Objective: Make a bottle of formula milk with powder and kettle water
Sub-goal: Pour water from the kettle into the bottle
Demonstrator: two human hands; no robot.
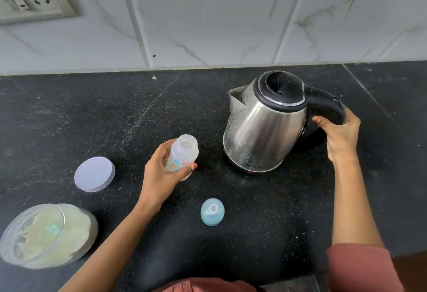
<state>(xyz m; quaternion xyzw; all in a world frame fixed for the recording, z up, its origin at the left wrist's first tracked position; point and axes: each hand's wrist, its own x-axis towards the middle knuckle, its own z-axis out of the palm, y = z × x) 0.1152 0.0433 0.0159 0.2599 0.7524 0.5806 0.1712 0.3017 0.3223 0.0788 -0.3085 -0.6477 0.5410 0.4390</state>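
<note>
Bottle (183, 153): open, gripped in left hand (161, 171), mouth angled right to take water.
Kettle (265, 125): leaning left, right hand (342, 134) curled round handle (328, 104), seemingly to pour.

Red "Luv" on bottle (182, 155), "MILTON" on kettle (261, 125)

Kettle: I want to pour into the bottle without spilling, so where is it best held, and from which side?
Grip the black handle, coming from the right, as the right hand does. It loops off the side opposite the spout, which points left toward the open bottle in the left hand, so tipping pours that way. The steel body may be hot.
</note>
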